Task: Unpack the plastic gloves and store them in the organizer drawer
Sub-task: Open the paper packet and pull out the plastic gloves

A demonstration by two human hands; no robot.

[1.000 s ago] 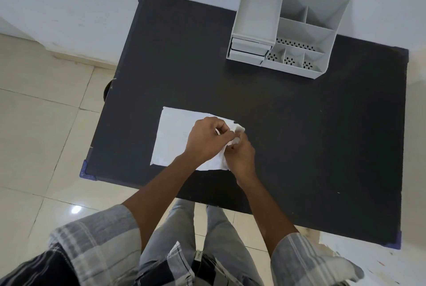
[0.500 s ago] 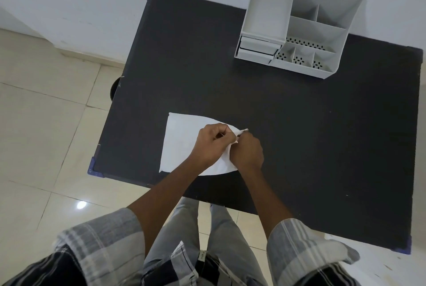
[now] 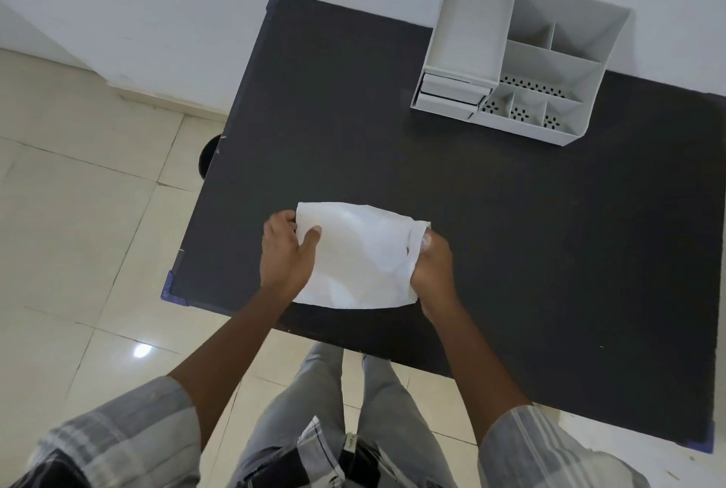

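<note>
Packet [image 3: 355, 255] of white plastic lies at the near left part of the black table [image 3: 510, 232], stretched between both hands. Its left edge is pinched by the left hand [image 3: 286, 255]: the thumb lies on top of the plastic and the fingers curl round the edge, so the packet runs rightward from that hand. The right hand [image 3: 432, 267] grips the opposite end, fingers curled into the crumpled right edge, with a fingertip showing through the thin film near the top corner. The packet sags and wrinkles in the middle; whether its underside touches the table cannot be told. Its near edge lies just inside the table's near rim.

The grey organizer [image 3: 522, 55] stands at the far side of the table against the wall, well apart from the packet and both hands. Its two drawers [image 3: 451, 92] sit at its lower left, pushed in.
</note>
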